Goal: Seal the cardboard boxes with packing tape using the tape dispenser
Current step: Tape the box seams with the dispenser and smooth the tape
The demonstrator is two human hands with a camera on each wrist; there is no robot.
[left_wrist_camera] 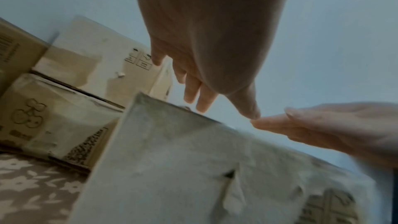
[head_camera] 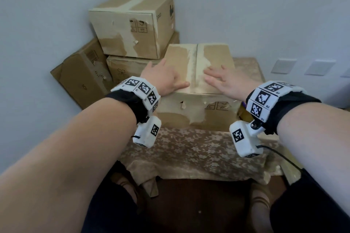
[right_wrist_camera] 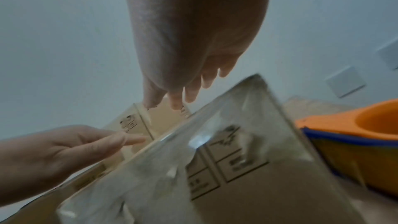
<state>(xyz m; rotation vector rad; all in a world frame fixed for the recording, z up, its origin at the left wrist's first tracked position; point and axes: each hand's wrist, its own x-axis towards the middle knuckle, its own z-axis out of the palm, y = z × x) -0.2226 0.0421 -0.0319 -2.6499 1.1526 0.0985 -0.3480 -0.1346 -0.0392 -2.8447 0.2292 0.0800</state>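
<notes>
A worn cardboard box [head_camera: 208, 119] stands on the cloth-covered table, its two top flaps folded down and meeting at a bare middle seam [head_camera: 196, 70]. Over the left flap lies my left hand [head_camera: 164, 79], fingers straight, thumb pointing toward the seam. My right hand [head_camera: 225, 81] is spread flat over the right flap. Whether the palms press the cardboard I cannot tell. An orange and blue tape dispenser [right_wrist_camera: 355, 144] sits on the table just right of the box [right_wrist_camera: 237, 168]; in the head view only a sliver of it [head_camera: 243, 108] shows behind my right wrist.
Two taped boxes [head_camera: 132, 30] are stacked at the back left against the wall, with another box [head_camera: 83, 77] leaning beside them. The floral tablecloth [head_camera: 189, 149] hangs over the near table edge. White wall plates [head_camera: 283, 66] are at the right.
</notes>
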